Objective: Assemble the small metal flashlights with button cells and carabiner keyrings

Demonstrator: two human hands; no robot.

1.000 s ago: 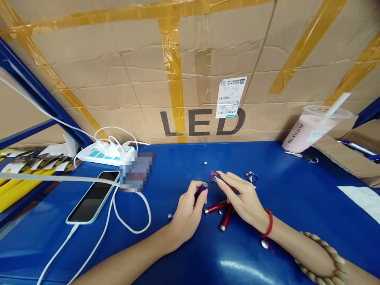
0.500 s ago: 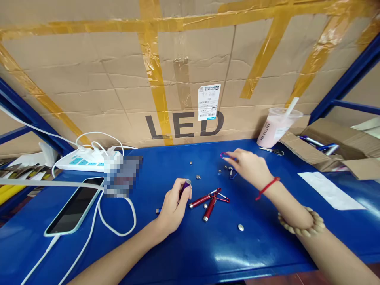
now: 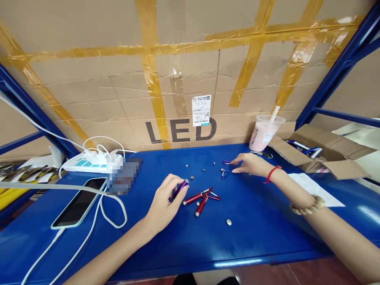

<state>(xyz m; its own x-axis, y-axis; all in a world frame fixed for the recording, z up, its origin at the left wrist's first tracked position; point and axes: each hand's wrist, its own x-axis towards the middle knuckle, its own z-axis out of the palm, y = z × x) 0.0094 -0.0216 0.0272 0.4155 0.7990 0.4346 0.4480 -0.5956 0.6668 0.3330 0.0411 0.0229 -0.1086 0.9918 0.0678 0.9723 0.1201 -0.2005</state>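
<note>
My left hand [image 3: 162,201] is closed round a small purple tube [image 3: 179,187], tip pointing up and right. Just right of it two red tubes [image 3: 199,199] with a red clip lie on the blue table [image 3: 261,233]. My right hand [image 3: 249,164] reaches far over the table, fingers stretched out flat, fingertips touching a purple clip ring [image 3: 226,162]. A blue clip ring [image 3: 224,173] lies just below it. Small round button cells [image 3: 228,222] are scattered about.
A taped cardboard sheet marked LED [image 3: 181,130] stands at the back. A pink drink cup with straw [image 3: 265,133] and an open carton of pens [image 3: 320,152] sit at the right. A phone [image 3: 78,202], white cables and a power strip [image 3: 89,162] lie at the left.
My right hand went from beside the left hand out to the far right, carrying the purple clip ring, and now lies flat by it. The camera view lifted and pulled back.
</note>
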